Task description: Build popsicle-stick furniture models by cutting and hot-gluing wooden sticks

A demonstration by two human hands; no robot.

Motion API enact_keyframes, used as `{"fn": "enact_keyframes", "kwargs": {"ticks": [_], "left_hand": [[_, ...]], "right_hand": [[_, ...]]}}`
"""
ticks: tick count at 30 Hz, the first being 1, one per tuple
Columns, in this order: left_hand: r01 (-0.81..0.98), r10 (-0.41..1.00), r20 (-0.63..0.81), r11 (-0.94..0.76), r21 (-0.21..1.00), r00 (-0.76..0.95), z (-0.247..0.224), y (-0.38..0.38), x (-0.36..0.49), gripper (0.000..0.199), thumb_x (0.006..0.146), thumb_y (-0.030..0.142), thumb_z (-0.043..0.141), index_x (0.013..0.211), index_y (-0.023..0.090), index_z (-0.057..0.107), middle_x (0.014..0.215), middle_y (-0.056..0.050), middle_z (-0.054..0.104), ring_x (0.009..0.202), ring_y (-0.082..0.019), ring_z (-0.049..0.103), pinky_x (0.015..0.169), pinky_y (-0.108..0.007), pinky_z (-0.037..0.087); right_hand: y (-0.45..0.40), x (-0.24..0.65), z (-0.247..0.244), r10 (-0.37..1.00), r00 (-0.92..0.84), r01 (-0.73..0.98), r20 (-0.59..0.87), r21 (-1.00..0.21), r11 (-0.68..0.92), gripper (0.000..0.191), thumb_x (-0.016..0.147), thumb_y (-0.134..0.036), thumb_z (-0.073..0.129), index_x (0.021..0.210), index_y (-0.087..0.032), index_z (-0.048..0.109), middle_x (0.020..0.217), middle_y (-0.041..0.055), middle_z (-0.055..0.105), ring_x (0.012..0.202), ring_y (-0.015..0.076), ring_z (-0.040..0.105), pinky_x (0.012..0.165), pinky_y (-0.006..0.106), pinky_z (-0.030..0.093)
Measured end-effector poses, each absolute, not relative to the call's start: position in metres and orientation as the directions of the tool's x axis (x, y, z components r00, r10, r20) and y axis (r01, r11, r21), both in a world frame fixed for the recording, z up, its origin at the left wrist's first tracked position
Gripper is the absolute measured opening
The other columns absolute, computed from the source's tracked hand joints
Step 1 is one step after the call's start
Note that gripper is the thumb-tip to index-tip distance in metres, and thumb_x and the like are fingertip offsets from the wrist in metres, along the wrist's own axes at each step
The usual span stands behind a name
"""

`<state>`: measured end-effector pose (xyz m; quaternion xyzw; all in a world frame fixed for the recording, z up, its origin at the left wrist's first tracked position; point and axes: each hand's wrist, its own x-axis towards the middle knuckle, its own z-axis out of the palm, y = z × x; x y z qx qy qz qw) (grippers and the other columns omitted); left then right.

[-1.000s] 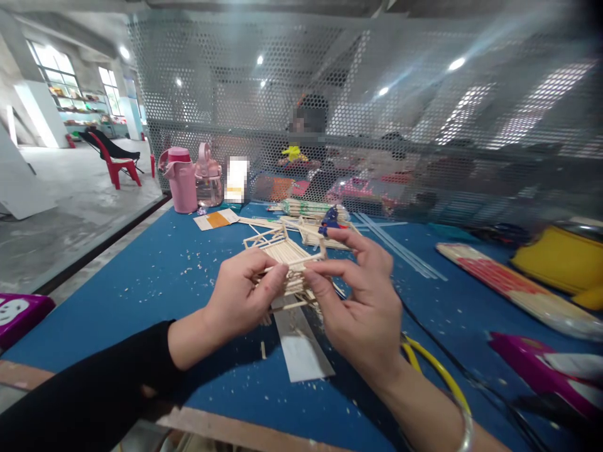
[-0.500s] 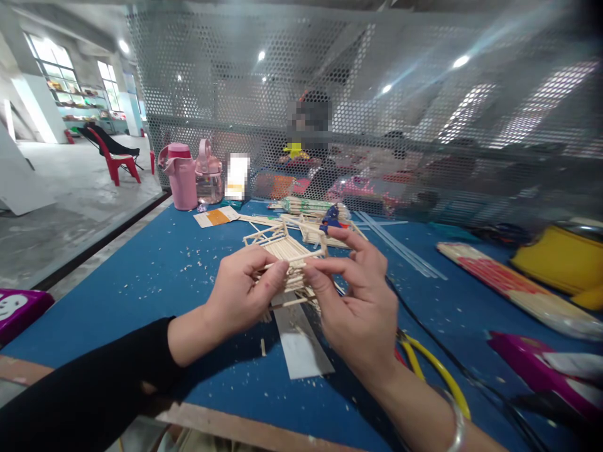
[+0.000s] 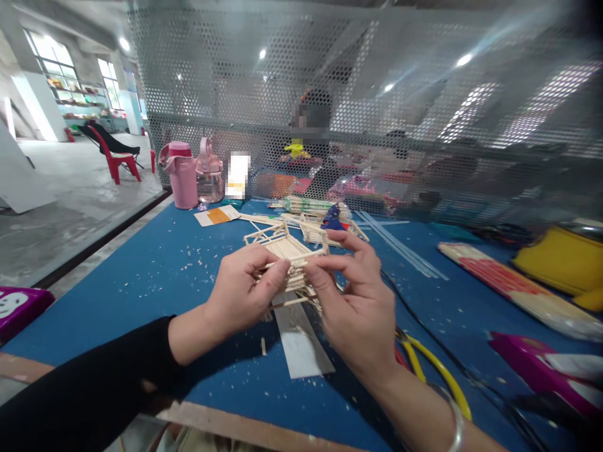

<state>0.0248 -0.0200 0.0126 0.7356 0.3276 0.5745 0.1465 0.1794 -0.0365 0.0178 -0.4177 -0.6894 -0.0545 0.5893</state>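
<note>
A small model built of thin wooden sticks (image 3: 298, 252) is held up over the blue table. My left hand (image 3: 245, 285) grips its left side, thumb pressed against the near edge. On the other side my right hand (image 3: 355, 295) pinches the model's near right corner between thumb and fingers, index finger raised along an upright stick. The fingers cover part of the structure, so I cannot tell whether a loose stick is also in the pinch. Under the model lies a white paper strip (image 3: 306, 351).
Yellow-handled pliers (image 3: 436, 361) and a black cable (image 3: 424, 326) lie right of my right hand. Behind the model are more sticks, a blue tool (image 3: 333, 218) and clear glue sticks (image 3: 398, 245). A pink flask (image 3: 183, 182) stands back left. A perforated metal screen (image 3: 226, 88) closes the far side.
My right hand's fingers have drawn in slightly on the model's corner. The left hand and the model stay almost still.
</note>
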Motion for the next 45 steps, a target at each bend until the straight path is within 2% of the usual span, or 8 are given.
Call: {"fn": "enact_keyframes", "kwargs": {"ticks": [7, 10, 19, 24, 28, 32, 38, 45], "left_hand": [[0.311, 0.661, 0.741, -0.734, 0.604, 0.121, 0.012, -0.020, 0.025, 0.027, 0.088, 0.026, 0.051, 0.064, 0.017, 0.058, 0.060, -0.001, 0.059, 0.057, -0.012, 0.052, 0.057, -0.024, 0.042], [0.316, 0.657, 0.745, -0.736, 0.599, 0.118, 0.012, -0.020, 0.025, 0.027, 0.088, 0.026, 0.051, 0.063, 0.017, 0.058, 0.060, -0.001, 0.059, 0.058, -0.012, 0.052, 0.056, -0.024, 0.041], [0.305, 0.663, 0.740, -0.732, 0.609, 0.112, 0.014, -0.020, 0.025, 0.026, 0.088, 0.025, 0.052, 0.063, 0.017, 0.057, 0.060, -0.001, 0.060, 0.057, -0.011, 0.053, 0.056, -0.024, 0.041], [0.307, 0.658, 0.744, -0.736, 0.603, 0.117, 0.014, -0.020, 0.024, 0.026, 0.088, 0.025, 0.052, 0.063, 0.018, 0.057, 0.059, -0.001, 0.059, 0.056, -0.011, 0.052, 0.056, -0.024, 0.041], [0.299, 0.654, 0.747, -0.741, 0.601, 0.120, 0.014, -0.020, 0.024, 0.027, 0.088, 0.024, 0.051, 0.063, 0.018, 0.056, 0.060, 0.000, 0.059, 0.057, -0.011, 0.052, 0.056, -0.024, 0.040], [0.300, 0.661, 0.743, -0.734, 0.609, 0.109, 0.014, -0.019, 0.024, 0.028, 0.088, 0.026, 0.051, 0.062, 0.018, 0.056, 0.059, 0.000, 0.058, 0.057, -0.011, 0.051, 0.056, -0.024, 0.040], [0.293, 0.688, 0.722, -0.705, 0.646, 0.065, 0.015, -0.019, 0.024, 0.029, 0.089, 0.028, 0.051, 0.063, 0.018, 0.057, 0.060, 0.000, 0.060, 0.058, -0.012, 0.053, 0.058, -0.025, 0.042], [0.272, 0.710, 0.703, -0.686, 0.674, 0.049, 0.016, -0.019, 0.024, 0.029, 0.088, 0.028, 0.051, 0.062, 0.017, 0.057, 0.059, 0.000, 0.058, 0.058, -0.011, 0.051, 0.058, -0.024, 0.040]], "right_hand": [[-0.037, 0.181, 0.020, 0.562, 0.068, 0.621, 0.824, -0.476, 0.623, 0.011, 0.082, -0.034, 0.065, 0.079, -0.023, 0.069, 0.109, 0.0075, 0.062, 0.113, 0.0248, 0.056, 0.094, 0.047, 0.044], [-0.038, 0.180, 0.021, 0.540, 0.055, 0.633, 0.840, -0.448, 0.631, 0.010, 0.082, -0.032, 0.065, 0.080, -0.023, 0.068, 0.107, 0.0076, 0.064, 0.112, 0.0244, 0.057, 0.094, 0.047, 0.044], [-0.040, 0.180, 0.023, 0.417, -0.035, 0.735, 0.908, -0.259, 0.626, 0.008, 0.082, -0.024, 0.065, 0.086, -0.021, 0.071, 0.117, 0.0109, 0.065, 0.112, 0.0254, 0.058, 0.096, 0.049, 0.044], [-0.042, 0.181, 0.026, 0.311, -0.125, 0.819, 0.942, -0.079, 0.568, 0.007, 0.079, -0.022, 0.067, 0.083, -0.021, 0.073, 0.117, 0.0118, 0.067, 0.108, 0.0302, 0.059, 0.093, 0.053, 0.044], [-0.048, 0.182, 0.029, 0.299, -0.211, 0.876, 0.931, 0.043, 0.481, 0.012, 0.080, -0.023, 0.066, 0.088, -0.020, 0.074, 0.122, 0.0153, 0.065, 0.106, 0.0361, 0.059, 0.089, 0.059, 0.042], [-0.050, 0.182, 0.026, 0.301, -0.269, 0.897, 0.915, 0.125, 0.424, 0.015, 0.082, -0.024, 0.064, 0.094, -0.021, 0.072, 0.127, 0.0145, 0.063, 0.110, 0.0375, 0.058, 0.094, 0.063, 0.035], [-0.051, 0.177, 0.014, 0.351, -0.284, 0.878, 0.892, 0.094, 0.470, 0.029, 0.087, -0.018, 0.054, 0.114, -0.018, 0.064, 0.134, 0.0169, 0.057, 0.123, 0.0330, 0.053, 0.102, 0.058, 0.031], [-0.049, 0.173, 0.012, 0.352, -0.284, 0.869, 0.892, 0.085, 0.488, 0.031, 0.089, -0.017, 0.052, 0.118, -0.016, 0.062, 0.134, 0.0196, 0.056, 0.123, 0.0342, 0.052, 0.099, 0.059, 0.034]]}}
